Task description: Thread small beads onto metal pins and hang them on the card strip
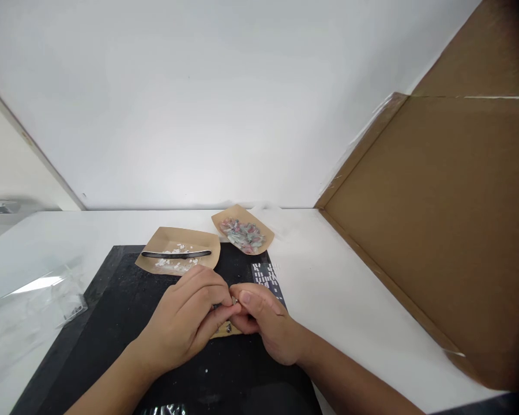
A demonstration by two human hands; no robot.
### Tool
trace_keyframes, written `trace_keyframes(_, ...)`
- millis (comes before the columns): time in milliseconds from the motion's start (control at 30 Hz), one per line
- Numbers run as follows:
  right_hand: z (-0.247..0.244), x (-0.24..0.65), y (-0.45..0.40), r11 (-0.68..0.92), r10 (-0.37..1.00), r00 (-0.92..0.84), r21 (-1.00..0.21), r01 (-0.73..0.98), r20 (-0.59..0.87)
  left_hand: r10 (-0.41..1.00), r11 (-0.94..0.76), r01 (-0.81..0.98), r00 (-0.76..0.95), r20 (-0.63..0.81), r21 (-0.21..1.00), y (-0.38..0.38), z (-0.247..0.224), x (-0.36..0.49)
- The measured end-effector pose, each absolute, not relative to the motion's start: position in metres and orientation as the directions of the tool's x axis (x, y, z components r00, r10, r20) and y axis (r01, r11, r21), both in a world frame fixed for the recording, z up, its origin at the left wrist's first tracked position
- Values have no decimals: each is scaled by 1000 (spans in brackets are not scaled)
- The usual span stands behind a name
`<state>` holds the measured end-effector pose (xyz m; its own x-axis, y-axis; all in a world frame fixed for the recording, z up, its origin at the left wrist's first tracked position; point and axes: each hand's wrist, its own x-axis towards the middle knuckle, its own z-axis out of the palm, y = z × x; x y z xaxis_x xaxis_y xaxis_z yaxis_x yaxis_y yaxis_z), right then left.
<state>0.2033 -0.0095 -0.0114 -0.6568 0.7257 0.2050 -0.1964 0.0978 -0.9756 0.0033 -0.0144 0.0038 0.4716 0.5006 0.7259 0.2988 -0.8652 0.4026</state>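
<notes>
Where the two hands meet above the black mat [177,380], a small shiny piece [234,300] sits between the fingertips, the left hand [190,323] on one side and the right hand [272,323] on the other, so neither is clearly nearer. Both are narrowed around it in a pinch, thumbs drawn in; its long axis cannot be told, being mostly hidden. Just below the fingertips shows a yellowish item [220,331] with a small metal part [229,327], its visible near edge running roughly sideways; whether it is held or resting cannot be told. The dark sheet with white labels [266,275] lies just beyond the right hand, partly covered by it. Beyond the left hand, the slim black tool [177,255] lies left to right across a paper tray [166,233].
</notes>
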Motion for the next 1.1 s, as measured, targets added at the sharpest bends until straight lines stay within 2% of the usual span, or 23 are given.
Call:
trace_keyframes(233, -13, 204, -8, 83, 724, -664, -979, -185, 186, 510, -860, 331, 503, 698, 389, -13, 1, 3)
trace_keyframes(433, -13, 204, -8, 37, 724, -670, -979, -202, 166, 475, -877, 315, 463, 748, 362, -11, 0, 2)
trace_keyframes(533, -16, 204, -7, 1, 713, -682, -973, -229, 161, 437, -893, 328, 472, 766, 307, -10, 0, 0)
trace_keyframes(633, -21, 203, -4, -58, 719, -678, -959, -278, 153, 400, -904, 346, 476, 783, 252, -9, 0, -2)
trace_keyframes(800, -25, 197, -1, -177, 726, -669, -897, -406, 160, 389, -905, 347, 444, 808, 245, -8, 2, -2)
trace_keyframes(933, -22, 194, -1, -250, 662, -726, -858, -449, 187, 386, -904, 356, 443, 809, 236, -10, 3, -2)
trace_keyframes(1100, -19, 196, -2, -392, 590, -791, -800, -454, 159, 347, -901, 402, 441, 828, 164, -15, 3, -2)
